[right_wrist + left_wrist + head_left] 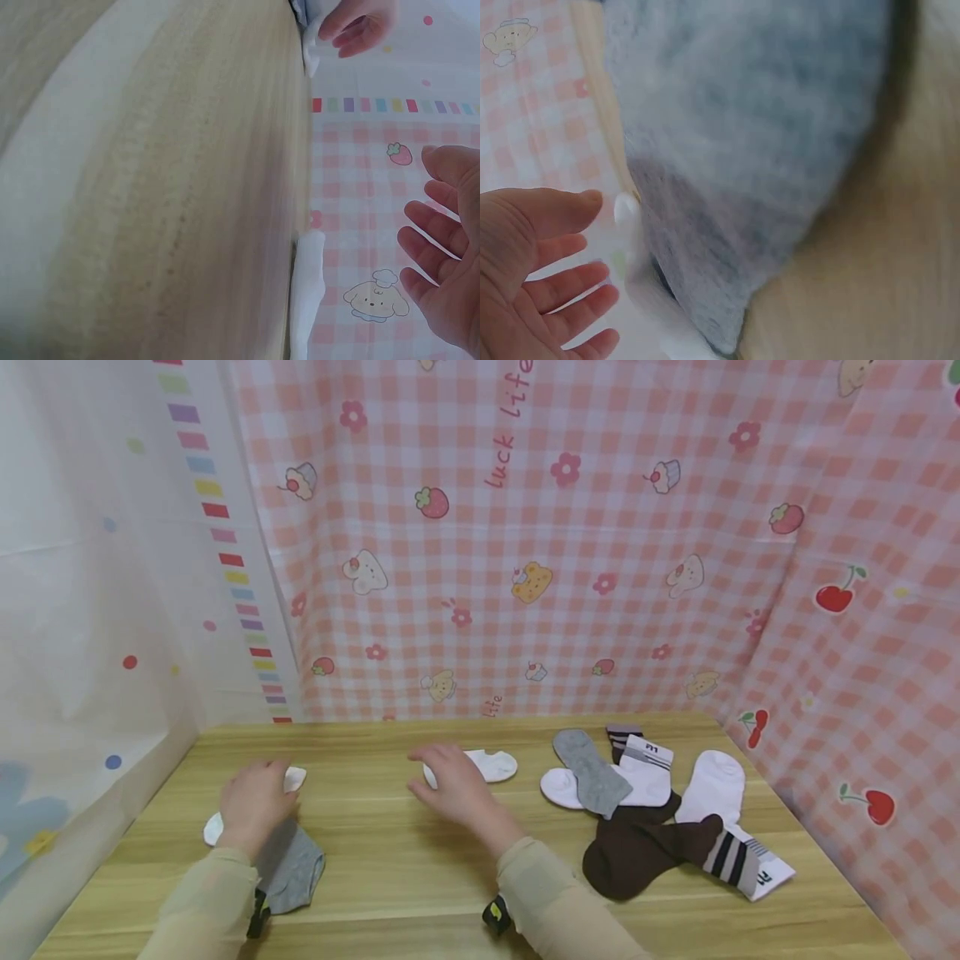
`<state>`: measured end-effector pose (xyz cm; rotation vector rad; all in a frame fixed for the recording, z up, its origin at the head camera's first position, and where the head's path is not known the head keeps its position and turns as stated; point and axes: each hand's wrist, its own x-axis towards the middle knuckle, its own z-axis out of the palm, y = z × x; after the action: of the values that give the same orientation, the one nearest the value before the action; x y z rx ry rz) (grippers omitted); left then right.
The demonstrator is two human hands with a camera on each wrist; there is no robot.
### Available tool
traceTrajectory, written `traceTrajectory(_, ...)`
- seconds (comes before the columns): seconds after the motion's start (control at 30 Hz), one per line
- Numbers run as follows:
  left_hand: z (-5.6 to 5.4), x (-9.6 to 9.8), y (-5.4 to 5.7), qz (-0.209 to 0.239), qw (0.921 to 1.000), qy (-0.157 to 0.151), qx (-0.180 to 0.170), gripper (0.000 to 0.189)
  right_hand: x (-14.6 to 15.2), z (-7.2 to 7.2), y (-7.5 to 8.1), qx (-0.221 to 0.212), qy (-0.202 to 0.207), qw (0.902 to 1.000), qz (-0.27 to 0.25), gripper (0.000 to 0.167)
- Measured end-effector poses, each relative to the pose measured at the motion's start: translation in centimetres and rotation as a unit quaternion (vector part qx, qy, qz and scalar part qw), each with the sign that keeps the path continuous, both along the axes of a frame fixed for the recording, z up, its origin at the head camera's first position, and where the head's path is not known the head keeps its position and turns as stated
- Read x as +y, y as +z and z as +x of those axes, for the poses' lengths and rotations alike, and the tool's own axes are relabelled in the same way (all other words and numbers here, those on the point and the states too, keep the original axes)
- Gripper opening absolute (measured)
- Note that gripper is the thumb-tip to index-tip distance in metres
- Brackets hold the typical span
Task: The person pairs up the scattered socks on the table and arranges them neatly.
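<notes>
1. Left hand (257, 806) relaxed, empty, over grey sock (294, 867) and left white sock (213, 829), surface (390, 877) left.
2. Right hand (453, 787) likewise, by middle white sock (497, 766).
3. Probably reaching; next calls for pinching middle white sock.

at left, a grey sock (296, 870) lies beside a half-hidden white sock (295, 778); at centre lies a second white sock (497, 766).

Grey sock (294, 870) of matt cloth, smooth wood-grain tabletop (397, 897)
</notes>
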<state>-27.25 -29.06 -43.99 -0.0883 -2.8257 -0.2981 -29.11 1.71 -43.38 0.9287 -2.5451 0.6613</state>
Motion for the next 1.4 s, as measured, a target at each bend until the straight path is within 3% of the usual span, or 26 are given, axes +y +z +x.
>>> traceTrajectory(0.37,0.0,-1.1,0.2,-0.005,0.9965,0.025,-0.079,0.012,-0.2,0.2,0.0,-0.017,-0.002,0.9998,0.003,0.038)
traceTrajectory(0.57,0.2,-1.6,0.3,0.022,0.9929,0.042,-0.109,0.015,-0.3,0.3,0.1,-0.026,0.0,0.9997,0.002,0.038)
traceTrajectory(0.9,0.0,-2.6,-0.2,0.043,0.9921,0.061,-0.101,0.028,-1.3,0.1,0.1,-0.066,-0.006,0.9977,0.011,0.04)
traceTrajectory(1.1,0.0,-2.7,-0.2,0.051,0.9948,0.062,-0.063,0.027,-1.7,0.3,0.1,-0.073,-0.006,0.9972,0.013,0.041)
traceTrajectory(1.4,0.2,-2.0,1.4,0.079,0.9956,0.05,0.001,0.016,-2.0,0.4,0.0,-0.08,-0.001,0.9968,0.0,0.041)
